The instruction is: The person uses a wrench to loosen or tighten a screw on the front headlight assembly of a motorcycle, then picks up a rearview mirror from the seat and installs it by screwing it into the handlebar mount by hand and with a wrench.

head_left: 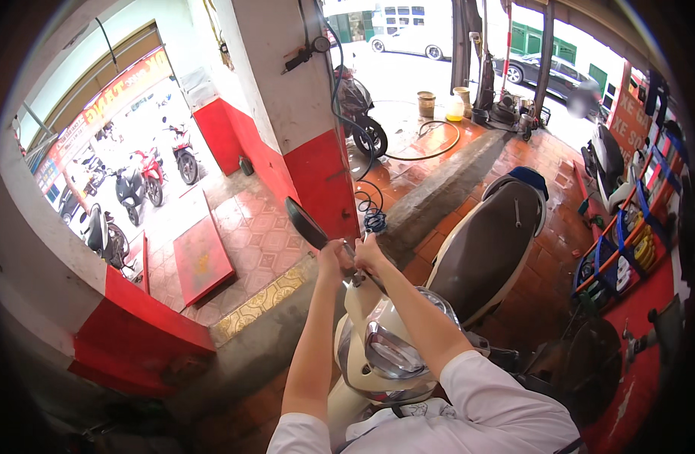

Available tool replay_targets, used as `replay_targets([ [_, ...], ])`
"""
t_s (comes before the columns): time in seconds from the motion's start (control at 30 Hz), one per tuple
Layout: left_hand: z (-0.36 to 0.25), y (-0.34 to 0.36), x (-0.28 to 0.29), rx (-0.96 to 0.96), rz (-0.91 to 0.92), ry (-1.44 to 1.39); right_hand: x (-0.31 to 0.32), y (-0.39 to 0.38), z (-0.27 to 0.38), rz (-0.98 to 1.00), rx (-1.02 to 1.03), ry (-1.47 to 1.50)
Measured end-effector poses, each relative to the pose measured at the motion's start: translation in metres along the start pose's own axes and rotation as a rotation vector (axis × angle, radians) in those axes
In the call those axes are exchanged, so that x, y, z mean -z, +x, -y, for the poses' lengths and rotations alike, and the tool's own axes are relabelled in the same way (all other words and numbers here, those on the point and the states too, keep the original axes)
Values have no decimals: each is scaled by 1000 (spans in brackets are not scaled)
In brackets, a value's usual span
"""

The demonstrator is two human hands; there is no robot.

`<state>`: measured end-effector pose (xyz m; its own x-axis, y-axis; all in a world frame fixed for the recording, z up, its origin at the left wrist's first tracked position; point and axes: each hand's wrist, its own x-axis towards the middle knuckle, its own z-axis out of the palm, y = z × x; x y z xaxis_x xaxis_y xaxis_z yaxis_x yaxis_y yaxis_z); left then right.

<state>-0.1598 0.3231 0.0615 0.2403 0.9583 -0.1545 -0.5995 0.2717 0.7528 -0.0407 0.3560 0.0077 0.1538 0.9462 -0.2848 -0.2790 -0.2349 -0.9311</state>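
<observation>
A cream scooter stands before me, its front panel and clear headlight (pixel 394 349) close to my body. My left hand (pixel 332 260) is closed round the stem of its dark rear-view mirror (pixel 306 222), beside the handlebar. Right next to it, my right hand (pixel 369 255) is closed just above the handlebar end. A bit of shiny metal shows at its fingers, too small to name. On the scooter's dark seat (pixel 480 253) lies a wrench (pixel 517 213).
A red and white pillar (pixel 317 181) rises just beyond the mirror. Coiled blue hose (pixel 374 219) lies at its foot. At right stands a rack (pixel 627 234) with bottles and blue straps. A red ramp (pixel 202 261) lies left, with parked motorbikes (pixel 152 174) outside.
</observation>
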Motion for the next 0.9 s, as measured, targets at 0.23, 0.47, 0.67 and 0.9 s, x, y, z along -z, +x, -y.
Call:
replay_targets([
  [0.23,-6,-1,3,-34,-34,45,-2,-9,13,88,-75,18],
  [0.47,7,-23,16,-119,41,-36,7,1,3,83,-110,88],
  [0.67,12,-42,33,-121,69,-17,10,2,4,112,-105,99],
  [0.9,20,-33,35,-237,48,60,8,6,2,129,-80,118],
])
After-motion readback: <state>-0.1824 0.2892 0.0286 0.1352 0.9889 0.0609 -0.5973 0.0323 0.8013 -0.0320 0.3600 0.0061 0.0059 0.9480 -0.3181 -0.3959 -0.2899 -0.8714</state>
